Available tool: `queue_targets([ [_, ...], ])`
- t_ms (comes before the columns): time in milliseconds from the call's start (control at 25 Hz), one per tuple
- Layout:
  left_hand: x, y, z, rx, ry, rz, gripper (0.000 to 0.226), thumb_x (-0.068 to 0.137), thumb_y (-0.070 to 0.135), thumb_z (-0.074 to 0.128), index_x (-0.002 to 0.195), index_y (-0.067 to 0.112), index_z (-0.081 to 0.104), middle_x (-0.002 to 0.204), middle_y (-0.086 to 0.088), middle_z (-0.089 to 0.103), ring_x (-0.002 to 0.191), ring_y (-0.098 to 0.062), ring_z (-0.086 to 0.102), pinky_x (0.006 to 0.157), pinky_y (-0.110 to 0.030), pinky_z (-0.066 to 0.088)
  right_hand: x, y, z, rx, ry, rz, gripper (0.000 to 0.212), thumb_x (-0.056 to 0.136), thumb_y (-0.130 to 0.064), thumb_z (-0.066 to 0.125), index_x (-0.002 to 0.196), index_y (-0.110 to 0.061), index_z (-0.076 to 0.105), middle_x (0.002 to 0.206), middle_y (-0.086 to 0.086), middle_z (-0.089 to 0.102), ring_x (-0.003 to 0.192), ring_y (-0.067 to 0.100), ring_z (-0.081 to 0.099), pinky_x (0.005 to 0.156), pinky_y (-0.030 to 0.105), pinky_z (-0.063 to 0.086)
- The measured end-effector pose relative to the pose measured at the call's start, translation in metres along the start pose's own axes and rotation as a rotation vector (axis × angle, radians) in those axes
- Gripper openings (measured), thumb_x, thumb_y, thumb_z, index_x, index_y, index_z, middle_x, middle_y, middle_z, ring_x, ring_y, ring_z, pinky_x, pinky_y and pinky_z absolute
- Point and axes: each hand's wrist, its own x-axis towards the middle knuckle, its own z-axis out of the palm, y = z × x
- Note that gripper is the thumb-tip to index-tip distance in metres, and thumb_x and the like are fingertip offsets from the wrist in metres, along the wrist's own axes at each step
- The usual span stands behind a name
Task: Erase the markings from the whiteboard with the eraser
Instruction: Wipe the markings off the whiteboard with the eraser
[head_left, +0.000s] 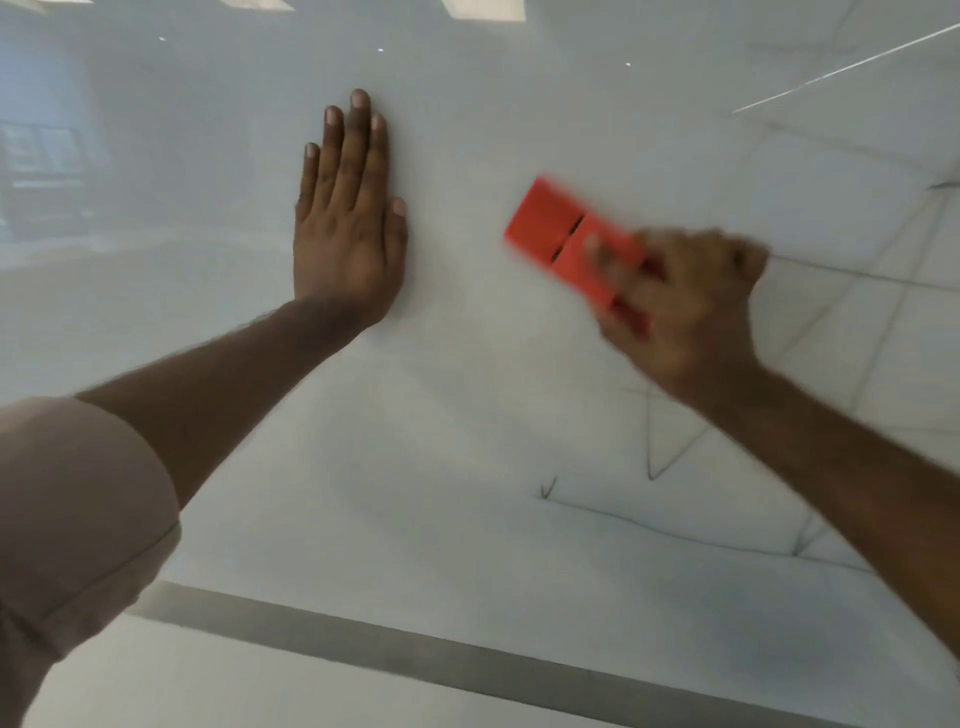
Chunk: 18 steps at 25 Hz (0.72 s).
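Observation:
A glossy whiteboard (467, 415) fills the view. Thin black marker lines (670, 457) cross its right and lower-right part. My right hand (680, 306) grips an orange-red block eraser (561, 234) by its lower end and presses it on the board; both are motion-blurred. The eraser points up and left, just left of the nearest lines. My left hand (348, 208) lies flat on the board with its fingers straight and together, holding nothing, well left of the eraser.
A grey strip (415, 654) runs along the board's lower edge. The left part of the board shows only faint room reflections (47, 171). A bright line (841, 67) crosses the upper right corner.

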Motion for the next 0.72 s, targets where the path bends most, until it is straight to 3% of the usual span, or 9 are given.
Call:
queue_targets([
  [240, -0.002, 0.024, 0.007, -0.008, 0.055, -0.103, 0.059, 0.101, 0.012, 0.03, 0.157, -0.003, 0.019, 0.166, -0.024, 0.018, 0.155, -0.039, 0.014, 0.128, -0.048, 0.01, -0.152, -0.032, 0.005, 0.117, -0.476, -0.696, 0.041, 0.094, -0.02, 0.053, 0.132, -0.036, 0.055, 0.12, -0.002, 0.059, 0.099, 0.021, 0.053, 0.081, 0.039, 0.031],
  [360, -0.004, 0.024, 0.009, 0.006, 0.068, -0.089, 0.058, 0.102, 0.011, 0.031, 0.157, -0.004, 0.02, 0.165, -0.025, 0.019, 0.154, -0.04, 0.014, 0.128, -0.049, 0.011, -0.155, 0.0, -0.011, 0.093, -0.502, -0.811, 0.043, 0.096, -0.014, 0.042, 0.132, -0.035, 0.053, 0.122, -0.002, 0.061, 0.105, 0.022, 0.059, 0.085, 0.04, 0.032],
  [520, -0.004, 0.029, 0.013, 0.012, 0.072, -0.095, 0.058, 0.102, 0.01, 0.032, 0.157, -0.004, 0.019, 0.165, -0.026, 0.019, 0.154, -0.041, 0.014, 0.127, -0.05, 0.011, -0.087, 0.04, -0.025, 0.015, -0.25, -0.57, 0.037, 0.099, -0.02, 0.053, 0.133, -0.035, 0.059, 0.118, 0.003, 0.067, 0.096, 0.025, 0.061, 0.08, 0.039, 0.03],
  [720, -0.004, 0.034, 0.007, -0.007, 0.042, -0.074, 0.063, 0.097, 0.006, 0.034, 0.156, -0.006, 0.019, 0.165, -0.027, 0.018, 0.154, -0.041, 0.013, 0.128, -0.049, 0.01, 0.01, 0.083, -0.047, -0.151, -0.071, -0.026, 0.049, 0.099, -0.043, 0.051, 0.147, -0.038, 0.041, 0.128, 0.006, 0.057, 0.106, 0.03, 0.048, 0.084, 0.039, 0.021],
])
